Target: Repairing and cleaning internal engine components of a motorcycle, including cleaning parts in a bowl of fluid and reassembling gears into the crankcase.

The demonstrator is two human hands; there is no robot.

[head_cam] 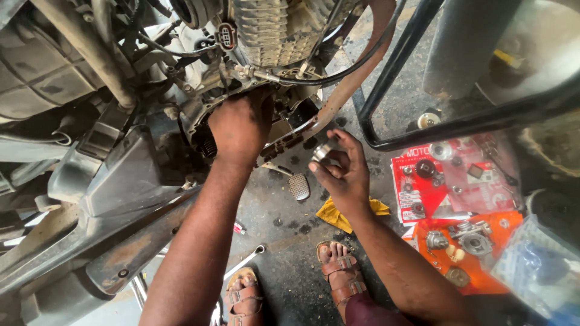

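Two hands are working under an engine (pixel 266 36): the left hand (pixel 238 127) is reaching into the open casing (pixel 199 115), its grip hidden, so I cannot tell; at three o'clock, the right hand (pixel 341 172) is pinching a metal part (pixel 323 151), fingers clamped on it

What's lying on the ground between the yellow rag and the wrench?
In the head view, only bare oily floor lies between the yellow rag and the wrench.
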